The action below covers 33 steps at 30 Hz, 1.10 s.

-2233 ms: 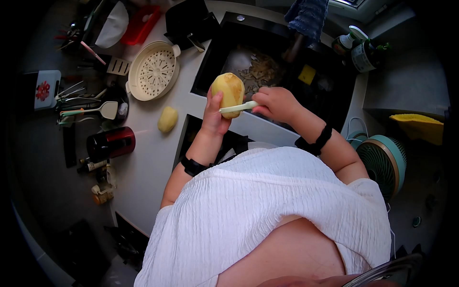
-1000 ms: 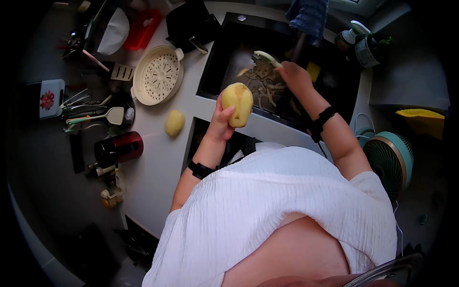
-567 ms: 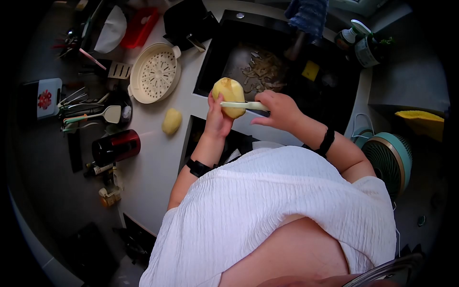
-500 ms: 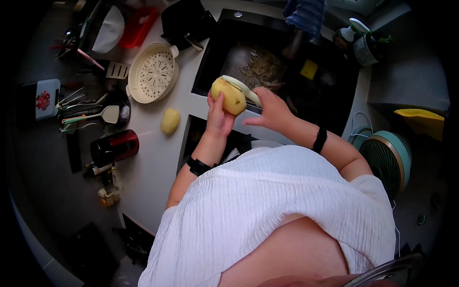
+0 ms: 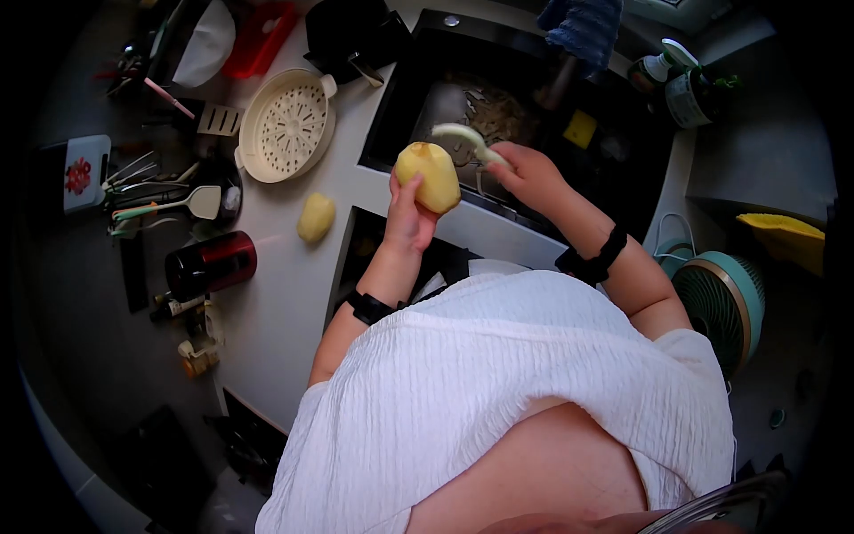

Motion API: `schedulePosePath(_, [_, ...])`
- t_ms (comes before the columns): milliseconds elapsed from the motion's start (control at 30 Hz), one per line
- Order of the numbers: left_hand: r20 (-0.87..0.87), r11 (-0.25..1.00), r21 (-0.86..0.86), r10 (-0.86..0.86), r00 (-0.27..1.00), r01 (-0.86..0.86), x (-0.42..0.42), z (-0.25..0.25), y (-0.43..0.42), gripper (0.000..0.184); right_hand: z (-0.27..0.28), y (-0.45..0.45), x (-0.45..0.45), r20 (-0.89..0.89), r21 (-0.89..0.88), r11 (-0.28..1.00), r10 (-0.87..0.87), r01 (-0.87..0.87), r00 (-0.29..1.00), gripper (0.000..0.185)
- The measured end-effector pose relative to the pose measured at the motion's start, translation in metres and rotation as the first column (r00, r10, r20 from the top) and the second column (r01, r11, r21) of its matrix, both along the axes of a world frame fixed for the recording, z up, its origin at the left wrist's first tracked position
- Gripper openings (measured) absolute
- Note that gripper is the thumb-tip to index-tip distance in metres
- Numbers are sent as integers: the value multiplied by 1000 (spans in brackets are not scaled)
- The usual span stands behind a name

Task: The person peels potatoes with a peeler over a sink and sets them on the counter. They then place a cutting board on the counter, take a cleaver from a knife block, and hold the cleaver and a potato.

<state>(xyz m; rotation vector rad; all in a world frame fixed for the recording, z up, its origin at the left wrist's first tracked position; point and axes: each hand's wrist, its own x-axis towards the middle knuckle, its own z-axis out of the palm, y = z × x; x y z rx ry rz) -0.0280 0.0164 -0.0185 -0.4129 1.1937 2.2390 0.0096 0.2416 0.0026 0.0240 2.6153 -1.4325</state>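
My left hand (image 5: pixel 408 214) is wrapped round a large potato (image 5: pixel 431 176), whose surface is mostly pale yellow with a brownish patch at the top end. Just to the right, over the sink's near edge, my right hand (image 5: pixel 528 171) grips a light green peeler (image 5: pixel 463 135), held apart from the potato. Peelings (image 5: pixel 495 114) lie in the dark sink (image 5: pixel 384 133), and a thin strip hangs below the peeler. A second, smaller pale potato (image 5: pixel 316 218) rests on the white counter (image 5: pixel 276 267), left of my left hand.
A cream strainer (image 5: pixel 286 126) stands left of the sink beside a black container (image 5: pixel 351 36). Utensils and a dark red canister (image 5: pixel 212 265) are at the left. A yellow sponge (image 5: pixel 580 129) sits in the sink; a green fan (image 5: pixel 722 303) and bottles (image 5: pixel 687 100) are at the right.
The peeler has come off the potato and moved with my right hand to the right, over the sink. My left hand still holds the potato, which is turned slightly.
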Motion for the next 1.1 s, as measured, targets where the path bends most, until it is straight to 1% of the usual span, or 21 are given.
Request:
schedulePosePath(33, [21,999,38,-18,1000,17,-2,-8,-3,48,-5,-1,2,-117,95,988,135,-124,984,27])
schedulePosePath(67, [42,996,77,-38,998,34,-4,-14,-5,48,-2,-1,3,-87,148,969,213,-199,973,27])
schedulePosePath(133, [60,996,39,-82,995,80,-3,-5,-1,47,9,-3,5,-15,244,906,360,-346,933,29])
schedulePosePath(167, [69,995,21,-104,992,102,-3,-2,0,47,4,-3,6,-39,266,898,372,-349,927,29])
schedulePosePath(267, [-3,987,31,-156,988,156,-1,-7,-2,47,2,0,3,-100,332,904,317,-268,943,30])
schedulePosePath(367, [27,975,109,-200,979,196,0,0,-3,50,-2,8,-4,-163,348,897,343,-272,925,30])
schedulePosePath(467, [-17,957,159,-243,970,242,-2,-4,-7,55,0,10,-6,-122,342,886,372,-312,920,30])
schedulePosePath(567, [-98,947,101,-295,950,305,-3,3,-11,63,-1,10,-7,-106,379,881,345,-283,933,29])
schedulePosePath(667, [-82,944,93,-308,948,315,-2,4,-12,77,6,9,-8,-54,383,859,387,-339,921,29])
schedulePosePath(767, [-135,941,1,-335,933,338,4,-4,-10,88,4,6,-7,-78,336,877,390,-344,918,29])
schedulePosePath(867, [-130,945,10,-324,937,328,6,-6,-8,92,6,6,-9,-87,384,855,410,-349,908,30])
schedulePosePath(967, [-116,963,-14,-269,956,269,8,-11,-7,91,11,8,-10,-78,417,834,429,-361,900,30])
schedulePosePath(1067, [-136,967,-82,-252,958,243,5,-11,-10,91,9,9,-7,-46,428,822,436,-377,899,30])
schedulePosePath(1100, [-142,964,-85,-261,955,251,5,-11,-9,91,8,9,-6,-62,427,828,427,-363,902,30])
